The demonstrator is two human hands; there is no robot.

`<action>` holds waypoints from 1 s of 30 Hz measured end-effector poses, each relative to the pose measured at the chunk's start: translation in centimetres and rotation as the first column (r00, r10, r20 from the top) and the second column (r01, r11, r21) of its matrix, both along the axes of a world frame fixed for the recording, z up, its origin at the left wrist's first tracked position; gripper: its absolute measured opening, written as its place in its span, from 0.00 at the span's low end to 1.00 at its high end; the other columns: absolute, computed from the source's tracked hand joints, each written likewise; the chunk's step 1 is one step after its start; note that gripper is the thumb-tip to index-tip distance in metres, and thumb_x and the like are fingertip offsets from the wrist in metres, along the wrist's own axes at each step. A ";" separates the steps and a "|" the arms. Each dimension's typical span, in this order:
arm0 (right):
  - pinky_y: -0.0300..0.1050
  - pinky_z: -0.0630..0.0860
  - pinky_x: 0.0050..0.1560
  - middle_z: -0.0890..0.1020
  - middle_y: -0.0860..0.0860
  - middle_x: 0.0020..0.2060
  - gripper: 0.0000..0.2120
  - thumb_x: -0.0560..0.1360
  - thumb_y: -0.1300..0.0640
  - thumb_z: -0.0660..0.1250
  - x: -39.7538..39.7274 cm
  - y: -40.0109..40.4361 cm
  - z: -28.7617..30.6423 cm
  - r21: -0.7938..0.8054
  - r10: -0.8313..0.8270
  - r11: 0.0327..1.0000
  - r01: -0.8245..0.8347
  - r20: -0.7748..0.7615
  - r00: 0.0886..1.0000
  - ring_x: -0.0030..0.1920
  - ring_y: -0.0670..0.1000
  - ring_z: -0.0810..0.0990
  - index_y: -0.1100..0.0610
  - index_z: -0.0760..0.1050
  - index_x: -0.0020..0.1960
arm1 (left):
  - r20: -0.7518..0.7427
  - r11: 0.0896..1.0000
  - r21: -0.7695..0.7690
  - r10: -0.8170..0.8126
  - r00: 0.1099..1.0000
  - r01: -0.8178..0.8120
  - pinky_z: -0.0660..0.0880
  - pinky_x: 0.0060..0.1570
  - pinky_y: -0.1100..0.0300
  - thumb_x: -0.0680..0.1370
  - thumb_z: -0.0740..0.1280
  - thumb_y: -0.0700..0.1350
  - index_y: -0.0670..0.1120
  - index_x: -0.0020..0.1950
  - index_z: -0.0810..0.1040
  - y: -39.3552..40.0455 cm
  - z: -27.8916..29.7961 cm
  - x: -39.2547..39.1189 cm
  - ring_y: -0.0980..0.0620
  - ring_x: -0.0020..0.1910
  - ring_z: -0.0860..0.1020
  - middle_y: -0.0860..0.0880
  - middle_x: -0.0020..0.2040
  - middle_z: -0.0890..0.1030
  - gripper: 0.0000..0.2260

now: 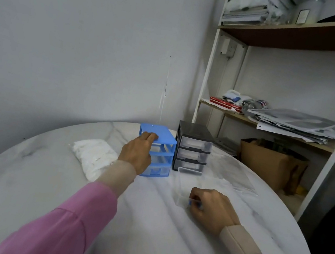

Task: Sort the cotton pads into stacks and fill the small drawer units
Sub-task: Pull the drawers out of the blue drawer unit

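While left hand (138, 152) steadies blue unit (157, 151), drawer (185, 186) in right hand (211, 210).

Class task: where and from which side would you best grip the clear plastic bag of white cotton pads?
Grip the clear plastic bag of white cotton pads across its narrow width at the near end, coming from above: it lies flat, soft and bulging, and that end is unobstructed.
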State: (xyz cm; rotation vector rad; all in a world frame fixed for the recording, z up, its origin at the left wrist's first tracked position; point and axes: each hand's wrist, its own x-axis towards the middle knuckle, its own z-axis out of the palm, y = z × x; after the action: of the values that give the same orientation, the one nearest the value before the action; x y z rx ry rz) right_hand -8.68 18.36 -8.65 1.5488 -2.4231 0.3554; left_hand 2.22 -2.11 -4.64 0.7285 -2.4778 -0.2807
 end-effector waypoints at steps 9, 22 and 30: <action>0.38 0.73 0.49 0.78 0.47 0.47 0.08 0.75 0.55 0.61 0.1 0.1 1.0 -0.102 0.061 0.994 -0.050 0.110 0.992 0.46 0.46 0.75 0.54 0.75 0.52 | -0.028 0.998 -0.050 0.023 0.999 -0.025 0.70 0.51 0.55 0.79 0.56 0.35 0.49 0.70 0.65 -0.2 0.3 0.0 0.47 0.60 0.73 0.51 0.69 0.68 0.20; 0.52 0.53 0.68 0.72 0.51 0.62 0.21 0.77 0.58 0.57 2.9 -8.9 0.6 0.115 -0.007 0.993 0.028 -0.173 0.985 0.66 0.52 0.67 0.53 0.65 0.69 | -0.043 0.998 -0.045 -0.046 0.998 0.044 0.70 0.58 0.52 0.78 0.55 0.33 0.50 0.68 0.70 -1.9 0.8 0.1 0.46 0.62 0.72 0.49 0.67 0.73 0.21; 0.54 0.52 0.69 0.70 0.52 0.64 0.22 0.76 0.58 0.56 2.9 -11.5 -0.6 0.128 -0.085 0.986 0.105 -0.157 0.984 0.68 0.52 0.64 0.53 0.63 0.70 | -0.063 0.998 -0.005 -0.069 0.996 0.068 0.69 0.61 0.55 0.81 0.57 0.42 0.53 0.67 0.72 -2.6 1.3 0.6 0.49 0.64 0.72 0.54 0.68 0.73 0.16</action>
State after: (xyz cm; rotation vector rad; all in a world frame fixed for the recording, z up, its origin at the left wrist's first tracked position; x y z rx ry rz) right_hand -5.81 6.89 -9.22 1.4476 -2.4347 0.0531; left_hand 2.77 -4.68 -3.39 0.6247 -2.4459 -0.3205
